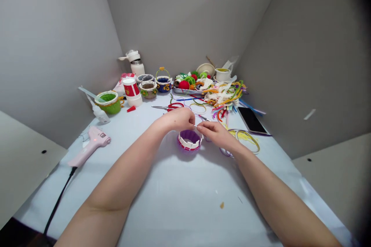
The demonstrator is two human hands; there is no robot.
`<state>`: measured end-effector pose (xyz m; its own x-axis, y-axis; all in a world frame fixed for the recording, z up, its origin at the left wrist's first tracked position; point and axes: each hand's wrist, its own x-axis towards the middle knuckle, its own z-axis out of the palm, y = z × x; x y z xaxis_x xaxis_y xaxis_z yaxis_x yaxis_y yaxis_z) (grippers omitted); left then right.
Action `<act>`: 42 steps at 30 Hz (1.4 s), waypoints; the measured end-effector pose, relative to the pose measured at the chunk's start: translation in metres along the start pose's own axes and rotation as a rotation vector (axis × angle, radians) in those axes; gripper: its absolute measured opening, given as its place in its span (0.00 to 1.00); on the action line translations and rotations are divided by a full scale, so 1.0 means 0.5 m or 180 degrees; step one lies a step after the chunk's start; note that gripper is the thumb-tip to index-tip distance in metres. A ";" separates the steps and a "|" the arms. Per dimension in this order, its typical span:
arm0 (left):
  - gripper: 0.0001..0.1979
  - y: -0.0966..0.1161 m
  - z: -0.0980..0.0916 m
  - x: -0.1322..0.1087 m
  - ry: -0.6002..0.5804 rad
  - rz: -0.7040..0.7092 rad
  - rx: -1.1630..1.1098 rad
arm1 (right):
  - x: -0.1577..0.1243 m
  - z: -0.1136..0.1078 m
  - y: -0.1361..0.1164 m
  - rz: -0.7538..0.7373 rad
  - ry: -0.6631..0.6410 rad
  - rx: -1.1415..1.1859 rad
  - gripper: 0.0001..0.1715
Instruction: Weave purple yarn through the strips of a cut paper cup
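A small purple basket (189,140) with a white and red rim band stands on the white table (174,193) at the middle. Just above its far rim my left hand (179,119) and my right hand (214,131) meet, both with fingers pinched closed. Between their fingertips runs a thin strip or wire that is too small to name. The right hand's side lies on a loop of purple and yellow cord (246,139).
Red scissors (171,107) lie behind the hands. A pink glue gun (91,143) with a black cable lies at the left. Small decorated baskets (149,88), a green cup (109,102), a phone (251,120) and a pile of coloured cords (223,98) crowd the back.
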<state>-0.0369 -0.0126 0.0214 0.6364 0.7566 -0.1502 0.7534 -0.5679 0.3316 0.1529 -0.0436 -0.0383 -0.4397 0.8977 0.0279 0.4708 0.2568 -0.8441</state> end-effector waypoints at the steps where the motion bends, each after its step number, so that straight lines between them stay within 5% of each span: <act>1: 0.12 -0.002 0.003 0.002 0.0039 0.0003 -0.0014 | 0.000 -0.003 0.002 0.0006 -0.0008 -0.0039 0.22; 8: 0.13 0.000 0.006 0.002 0.0050 -0.0043 0.0039 | -0.003 -0.042 -0.015 0.0004 -0.0262 -0.0683 0.18; 17: 0.13 0.012 0.007 0.004 0.0019 -0.0069 0.0331 | 0.018 -0.042 -0.080 0.0080 -0.0075 -0.1373 0.16; 26: 0.13 0.009 0.017 0.013 0.0025 -0.0099 0.0433 | 0.022 -0.021 -0.109 -0.0809 -0.0116 -0.2179 0.11; 32: 0.13 0.009 0.013 0.007 0.0098 -0.0030 0.0378 | 0.004 -0.053 -0.095 -0.1164 -0.0388 -0.2217 0.10; 42: 0.11 0.021 0.007 -0.005 0.0177 -0.0083 0.0413 | -0.022 -0.081 -0.037 -0.0601 -0.0290 -0.1543 0.10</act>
<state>-0.0301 -0.0216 0.0222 0.6088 0.7864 -0.1041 0.7869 -0.5822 0.2045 0.1800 -0.0436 -0.0015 -0.6055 0.7907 0.0906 0.6672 0.5664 -0.4838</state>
